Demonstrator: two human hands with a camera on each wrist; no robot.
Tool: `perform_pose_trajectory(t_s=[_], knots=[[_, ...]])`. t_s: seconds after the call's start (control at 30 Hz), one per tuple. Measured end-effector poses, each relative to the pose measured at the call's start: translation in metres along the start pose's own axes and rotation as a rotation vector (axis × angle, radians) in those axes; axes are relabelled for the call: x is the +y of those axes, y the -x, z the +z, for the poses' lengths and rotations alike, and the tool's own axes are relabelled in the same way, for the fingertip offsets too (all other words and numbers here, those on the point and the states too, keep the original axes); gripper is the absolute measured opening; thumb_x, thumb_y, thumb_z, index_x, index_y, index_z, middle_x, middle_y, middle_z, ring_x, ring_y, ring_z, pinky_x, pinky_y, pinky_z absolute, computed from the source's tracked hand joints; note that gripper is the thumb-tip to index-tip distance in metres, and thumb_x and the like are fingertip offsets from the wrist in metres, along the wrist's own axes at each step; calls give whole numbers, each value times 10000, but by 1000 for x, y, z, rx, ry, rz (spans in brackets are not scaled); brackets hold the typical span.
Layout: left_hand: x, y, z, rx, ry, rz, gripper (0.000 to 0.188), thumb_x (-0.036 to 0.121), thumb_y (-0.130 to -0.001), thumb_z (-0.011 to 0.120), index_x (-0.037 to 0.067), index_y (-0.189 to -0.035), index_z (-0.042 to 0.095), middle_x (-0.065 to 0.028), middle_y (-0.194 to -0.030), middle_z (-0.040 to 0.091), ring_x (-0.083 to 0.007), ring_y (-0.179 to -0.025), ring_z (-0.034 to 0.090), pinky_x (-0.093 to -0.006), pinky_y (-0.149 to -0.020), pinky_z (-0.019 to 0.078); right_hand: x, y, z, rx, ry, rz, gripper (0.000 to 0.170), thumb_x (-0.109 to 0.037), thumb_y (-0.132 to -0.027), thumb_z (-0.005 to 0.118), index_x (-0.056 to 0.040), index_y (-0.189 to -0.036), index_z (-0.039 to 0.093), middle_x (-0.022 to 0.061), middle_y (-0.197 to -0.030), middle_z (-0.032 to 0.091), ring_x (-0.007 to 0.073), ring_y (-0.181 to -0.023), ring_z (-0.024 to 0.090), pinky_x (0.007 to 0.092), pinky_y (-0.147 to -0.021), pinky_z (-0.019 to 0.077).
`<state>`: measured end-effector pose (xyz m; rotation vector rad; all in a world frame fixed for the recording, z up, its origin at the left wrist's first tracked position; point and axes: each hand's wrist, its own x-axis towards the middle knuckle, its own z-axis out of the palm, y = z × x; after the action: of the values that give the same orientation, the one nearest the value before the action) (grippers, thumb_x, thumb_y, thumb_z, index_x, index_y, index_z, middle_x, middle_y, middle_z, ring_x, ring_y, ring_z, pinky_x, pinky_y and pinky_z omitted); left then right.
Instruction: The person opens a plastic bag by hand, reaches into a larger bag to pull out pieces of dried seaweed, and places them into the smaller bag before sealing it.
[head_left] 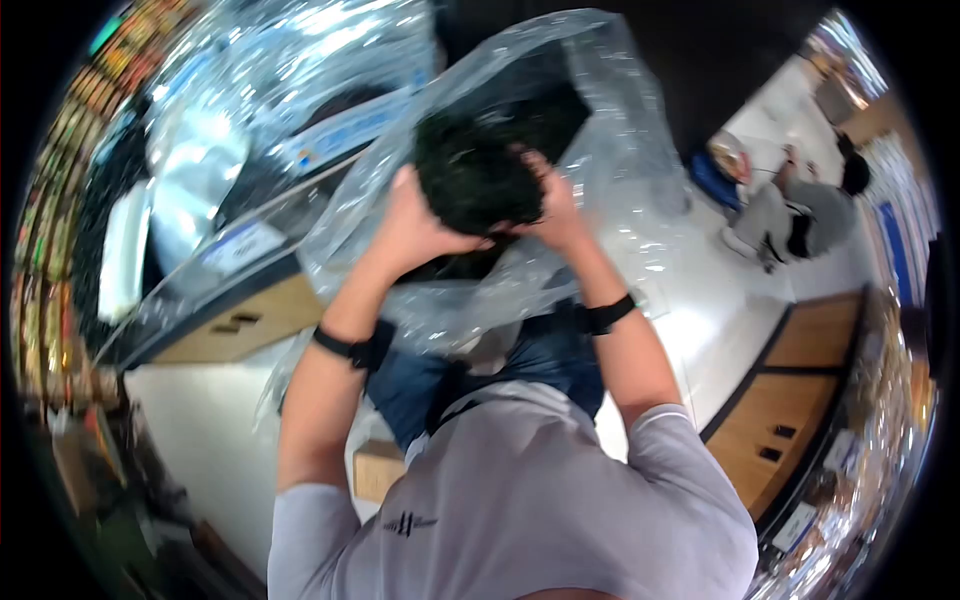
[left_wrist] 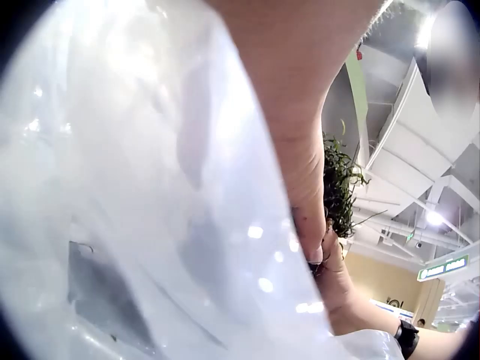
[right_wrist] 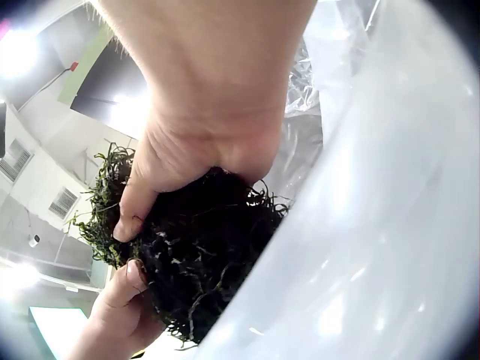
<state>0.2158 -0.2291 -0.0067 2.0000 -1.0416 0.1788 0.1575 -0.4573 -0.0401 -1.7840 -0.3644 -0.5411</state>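
Both hands hold a large clump of dark green, curly strands like dried seaweed over the mouth of a big clear plastic bag. My left hand grips the clump's near left side; my right hand grips its right side. In the right wrist view, the right thumb presses into the dark strands, and the left thumb comes close to it from below. The bag's film covers much of the left wrist view. Most fingertips are hidden under the clump. More dark material lies inside the bag.
At the left stands a display counter with plastic-covered goods and a price label. Wooden cabinets line the right. Another person crouches on the pale floor farther right. A small box sits low by my legs.
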Motion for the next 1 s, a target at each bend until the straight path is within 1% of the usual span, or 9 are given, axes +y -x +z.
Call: perform_pose_trajectory(t_s=[0.13, 0.23, 0.33, 0.43, 0.5, 0.63, 0.9, 0.97, 1.0], knots=[[24, -9, -8, -230, 77, 25, 622, 424, -675, 882, 106, -1187, 727, -104, -1287, 674, -324, -1272, 540, -477, -1143, 304, -1, 9, -4, -26, 142, 35, 1010, -440, -600, 964, 24, -1378, 519, 171, -1345, 598, 278, -1274, 565, 398, -1097, 429], [11, -3, -12, -212, -93, 61, 885, 349, -575, 953, 33, -1319, 593, -169, -1363, 571, -379, -1271, 517, -480, -1145, 318, 7, 8, -3, -64, -76, 12, 1077, -343, -606, 988, 14, -1463, 440, 121, -1378, 593, 195, -1272, 553, 357, -1100, 426], [4, 1, -15, -171, 345, -263, 952, 265, -559, 966, -16, -1343, 506, -181, -1303, 541, -359, -1250, 525, -426, -1095, 386, 6, 3, 0, -77, -118, -16, 1054, -324, -598, 991, 21, -1441, 461, 135, -1335, 615, 186, -1235, 572, 354, -1080, 443], [-1, -5, -11, -195, 280, -132, 868, 213, -576, 934, -23, -1309, 533, -177, -1307, 552, -330, -1233, 542, -422, -1060, 417, 4, 4, -7, -40, 109, -170, 1011, -260, -602, 989, 17, -1429, 476, 121, -1316, 628, 164, -1199, 581, 342, -1060, 459], [3, -5, -7, -192, 360, -158, 822, 200, -586, 915, -26, -1288, 551, -183, -1302, 561, -346, -1213, 556, -428, -1064, 411, 1, 4, -4, -104, -51, -20, 992, -300, -614, 975, 5, -1419, 483, 143, -1322, 616, 235, -1217, 598, 364, -1064, 458], [3, 0, -6, -164, 326, -155, 673, 188, -597, 895, -20, -1177, 625, -175, -1226, 621, -342, -1173, 585, -425, -1051, 419, 1, 4, -2, -138, -84, 30, 1009, -307, -610, 975, -9, -1435, 477, 144, -1348, 608, 249, -1236, 594, 361, -1067, 455], [-4, 2, -2, -171, 317, -100, 476, 168, -646, 854, 25, -1074, 705, -145, -1119, 702, -339, -1060, 659, -420, -990, 471, -2, 2, -1, -148, 94, -57, 1113, -372, -599, 974, 37, -1465, 406, 184, -1429, 533, 296, -1315, 537, 382, -1121, 408], [-9, 3, -6, -119, -82, 262, 349, 208, -742, 788, 48, -1047, 737, -96, -1101, 737, -283, -1056, 683, -413, -990, 478, 0, -2, 1, -202, 130, -123, 1182, -427, -612, 959, 57, -1491, 334, 229, -1492, 433, 345, -1383, 453, 404, -1162, 358], [-4, 4, -7, -140, 7, 201, 339, 244, -766, 776, 79, -1061, 748, -101, -1106, 735, -318, -1079, 669, -447, -1015, 460, 3, -3, 1, -210, 155, -160, 1190, -435, -617, 957, 52, -1495, 318, 234, -1499, 414, 355, -1393, 437, 409, -1167, 349]])
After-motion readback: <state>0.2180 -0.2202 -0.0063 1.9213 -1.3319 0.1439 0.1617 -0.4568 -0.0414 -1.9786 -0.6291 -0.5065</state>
